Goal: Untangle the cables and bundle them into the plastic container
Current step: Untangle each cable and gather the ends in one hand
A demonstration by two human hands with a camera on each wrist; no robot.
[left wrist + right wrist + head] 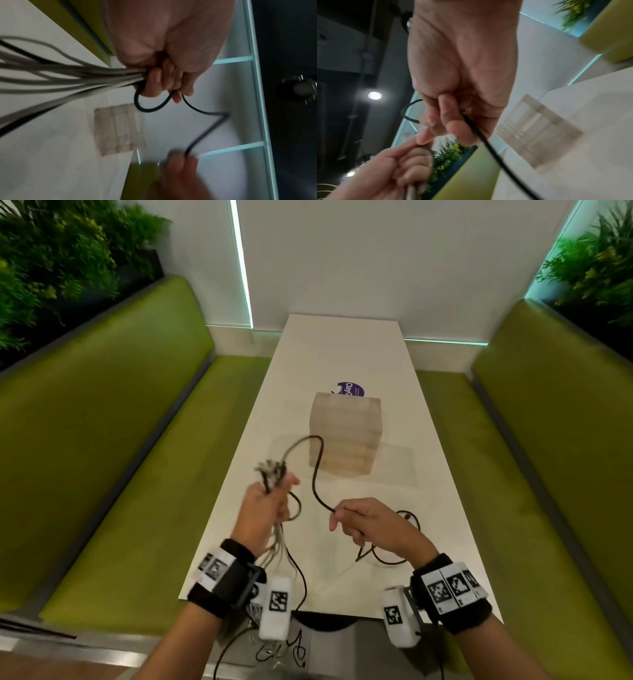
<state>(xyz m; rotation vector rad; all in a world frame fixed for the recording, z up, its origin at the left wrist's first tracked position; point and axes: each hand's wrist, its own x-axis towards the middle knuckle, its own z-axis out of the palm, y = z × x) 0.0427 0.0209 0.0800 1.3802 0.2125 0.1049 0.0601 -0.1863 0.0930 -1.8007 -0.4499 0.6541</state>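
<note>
My left hand (pixel 270 501) grips a bundle of grey cables (pixel 274 546) above the table's left edge; their plug ends (pixel 270 470) stick up past the fingers. In the left wrist view the left hand (pixel 164 81) is curled round the grey cables (pixel 68 75). A black cable (pixel 317 470) arcs from that bundle to my right hand (pixel 363 525), which pinches it. The right wrist view shows the right hand (pixel 453 121) with the black cable (pixel 488 146) running out of it. A clear plastic container (pixel 344 436) stands upright on the white table (pixel 342 354), beyond both hands.
More black cable (pixel 390 559) lies in loops on the table under my right hand, and cable ends (pixel 284 648) hang below the near edge. A purple sticker (pixel 351 389) lies behind the container. Green benches (pixel 137 457) flank the table.
</note>
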